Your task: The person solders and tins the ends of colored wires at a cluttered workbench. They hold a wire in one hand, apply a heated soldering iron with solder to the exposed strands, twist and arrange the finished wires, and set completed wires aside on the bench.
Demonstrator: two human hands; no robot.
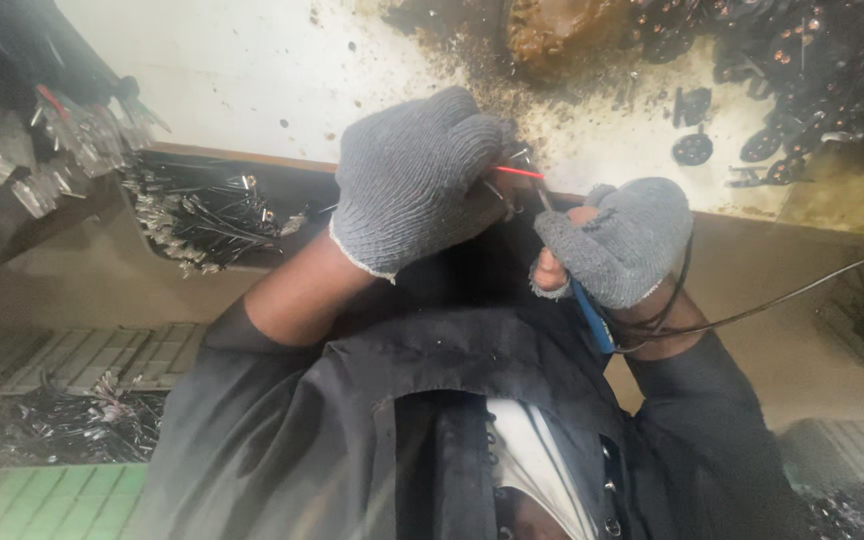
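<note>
We see both hands in grey knit gloves, raised close together over the edge of a stained white bench (252,70). The left hand (412,180) is curled shut around the end of a thin red wire (520,172), which pokes out to its right. The right hand (624,240), just beside it and slightly nearer, is clenched on a blue-handled soldering iron (590,315) whose tip meets the wire between the two hands. A black cord (782,300) trails right from the iron. Bundled wires (202,215) lie left.
</note>
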